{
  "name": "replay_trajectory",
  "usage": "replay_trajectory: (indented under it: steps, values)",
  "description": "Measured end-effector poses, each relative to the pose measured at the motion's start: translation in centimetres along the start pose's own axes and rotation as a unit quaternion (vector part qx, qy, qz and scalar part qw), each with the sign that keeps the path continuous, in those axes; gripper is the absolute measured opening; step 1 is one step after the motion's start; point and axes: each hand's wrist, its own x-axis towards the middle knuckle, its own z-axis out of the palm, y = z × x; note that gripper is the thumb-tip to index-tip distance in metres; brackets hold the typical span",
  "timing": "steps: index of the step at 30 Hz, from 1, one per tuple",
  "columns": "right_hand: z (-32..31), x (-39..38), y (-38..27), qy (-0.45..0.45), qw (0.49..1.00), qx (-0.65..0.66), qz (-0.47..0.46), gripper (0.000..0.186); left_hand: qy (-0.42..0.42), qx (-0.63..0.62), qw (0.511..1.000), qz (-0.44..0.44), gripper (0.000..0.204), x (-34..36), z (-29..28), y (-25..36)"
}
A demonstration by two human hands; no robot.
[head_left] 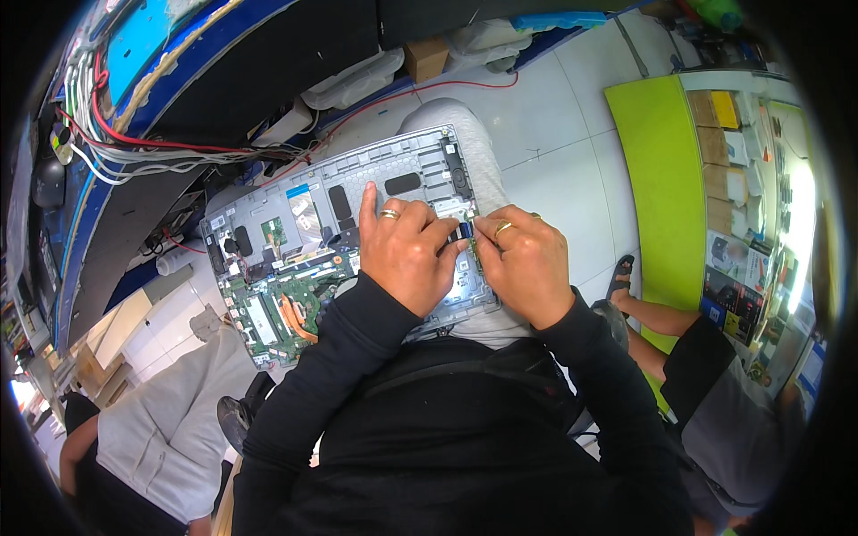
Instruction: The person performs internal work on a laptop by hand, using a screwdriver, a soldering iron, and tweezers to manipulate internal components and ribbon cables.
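Observation:
An opened laptop base (399, 164) lies across my lap, its insides facing up. Its green circuit board (259, 313) with a copper heat pipe (293, 314) shows at the lower left. My left hand (407, 250) rests over the middle, little finger stretched out, thumb and index finger closed on a short dark-blue ribbon cable (466, 230). Beside it, at the right edge of the base, my right hand (527, 259) has its fingertips pinched together next to a narrow green board (475, 250). What the right fingertips hold is hidden.
A loose bundle of red and white cables (170, 150) hangs at the left near a dark-blue bench. A lime-green panel (648, 196) and a glass display case stand at the right. Two people sit close by, a grey-clad leg (170, 429) at left and a sandalled foot (620, 277) at right.

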Motion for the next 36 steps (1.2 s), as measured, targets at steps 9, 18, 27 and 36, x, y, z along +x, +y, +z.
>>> replay_trajectory:
  steps: [9, 18, 27, 36]
  values:
    - [0.1, 0.1, -0.1, 0.006, 1.0, -0.001, 0.002, 0.007, -0.007, 0.006, 1.0, -0.001, 0.024, 0.1, -0.1, 0.1]
    - [0.1, 0.2, -0.2, 0.013, 1.0, 0.0, 0.002, 0.008, 0.002, 0.005, 1.0, 0.01, 0.024, 0.1, 0.1, 0.0]
    - [0.4, 0.2, -0.6, 0.014, 1.0, -0.007, 0.027, 0.014, 0.001, -0.012, 1.0, -0.002, 0.025, 0.0, 0.3, -0.2]
    - [0.6, 0.8, -2.0, 0.007, 0.996, -0.084, 0.02, 0.016, -0.004, 0.002, 1.0, 0.018, 0.021, 0.2, 0.4, -0.6]
